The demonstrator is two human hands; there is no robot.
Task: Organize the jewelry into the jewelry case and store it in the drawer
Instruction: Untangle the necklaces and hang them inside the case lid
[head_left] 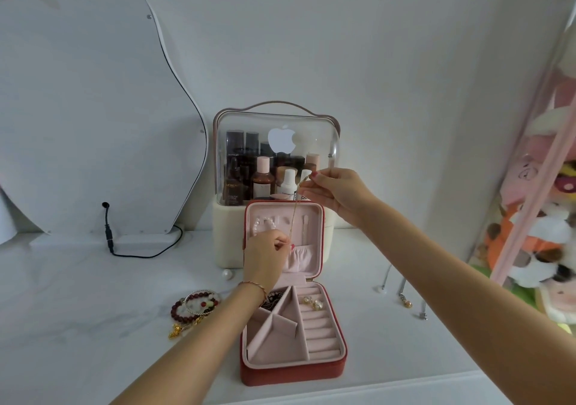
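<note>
A single head-worn wide-angle camera looks forward and steeply down over a white marble-patterned tabletop [78, 280], facing a plain pale wall. Straight edges bow toward the frame's borders, as on the wavy-edged white mirror [93, 108] at upper left. The view sits close: both forearms enter from the bottom edge and right side, reaching toward the centre. An open red square jewelry case with pink lining [293, 370] lies just below centre, near the lens, with a clear-lidded cream cosmetics organizer [274, 124] behind it at mid-frame. A transparent bag of plush toys [536, 233] crowds the right edge. There is no second view.
</note>
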